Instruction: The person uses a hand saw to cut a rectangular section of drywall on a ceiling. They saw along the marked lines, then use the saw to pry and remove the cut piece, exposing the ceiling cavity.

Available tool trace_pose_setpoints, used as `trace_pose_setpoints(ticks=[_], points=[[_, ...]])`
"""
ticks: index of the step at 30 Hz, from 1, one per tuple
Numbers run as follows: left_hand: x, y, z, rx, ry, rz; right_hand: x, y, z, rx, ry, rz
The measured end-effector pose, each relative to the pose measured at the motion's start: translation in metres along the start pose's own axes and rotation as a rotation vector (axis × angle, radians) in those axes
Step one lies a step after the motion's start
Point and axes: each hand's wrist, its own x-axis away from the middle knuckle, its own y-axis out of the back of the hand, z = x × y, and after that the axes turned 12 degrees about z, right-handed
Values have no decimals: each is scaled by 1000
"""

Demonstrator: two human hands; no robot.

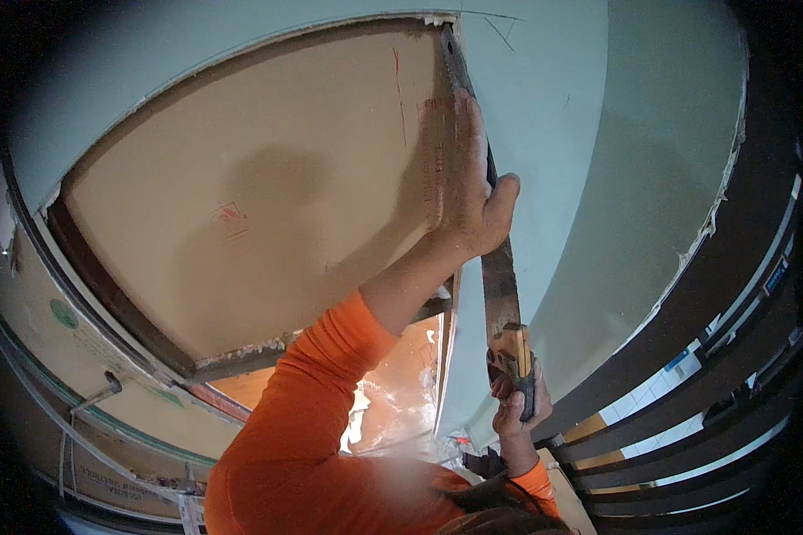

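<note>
A long hand saw [501, 281] lies along the straight edge between a brown board [241, 152] and pale blue-green panel [544, 134]. My left hand [473, 196] rests on the saw's upper part beside that edge, fingers stretched out flat and thumb spread. Lower down, my right hand [522, 406] is wrapped round the saw's dark handle, which has a light wooden strip. My orange left sleeve crosses below the board, which carries red marks and shadows.
Left are further boards [98, 321] with metal channels and a rod. Dark parallel slats [687, 428] run at right, beyond the panel's ragged edge [714, 214]. An opening [406, 374] below the board shows a lit orange-brown surface.
</note>
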Motion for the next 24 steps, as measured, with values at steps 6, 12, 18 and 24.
trace_pose_setpoints(ticks=[6,12,18,24], points=[[1,-3,-8,-63,-14,-33,-14,6,12,210,158,-7],[-4,8,-14,61,146,13,-14,-4,15,227,84,21],[-18,20,-42,5,159,27,-10,-2,6,160,116,10],[-25,32,-45,-9,189,24,-2,2,10,146,170,63]])
